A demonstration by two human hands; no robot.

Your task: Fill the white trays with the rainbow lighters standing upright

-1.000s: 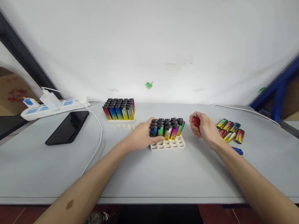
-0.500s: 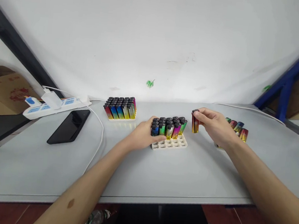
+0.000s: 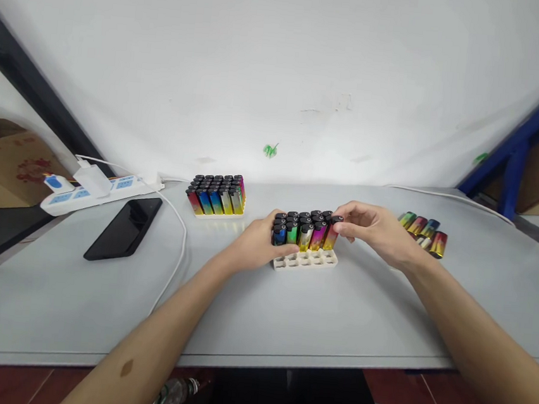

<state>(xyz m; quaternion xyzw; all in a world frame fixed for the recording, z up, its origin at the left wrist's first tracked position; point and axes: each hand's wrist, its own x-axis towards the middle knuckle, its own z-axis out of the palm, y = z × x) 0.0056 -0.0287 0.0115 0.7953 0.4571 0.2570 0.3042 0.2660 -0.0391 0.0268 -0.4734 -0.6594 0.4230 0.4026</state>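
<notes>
A white slotted tray [image 3: 306, 261] holds upright lighters [image 3: 305, 236] with black tops in its back rows; slots at its front show bare. My left hand [image 3: 266, 240] is closed round the tray's left end, thumb across the front of the lighters and fingers behind. Between the thumb and fingers of my right hand [image 3: 365, 227] is a red-and-gold lighter [image 3: 332, 235], upright at the right end of the tray, in front of the green one. Whether its base sits in a slot, I cannot tell. Several loose lighters [image 3: 426, 233] lie to the right, beyond my right wrist.
A second tray full of lighters [image 3: 216, 195] stands at the back left near the wall. Further left are a black phone [image 3: 124, 228], a white power strip [image 3: 101, 193] and a white cable [image 3: 183, 244]. The table's front edge [image 3: 254, 357] runs below my forearms.
My right hand has moved left, bringing the red-and-gold lighter from beside the tray to its right end. My left hand has stayed on the tray.
</notes>
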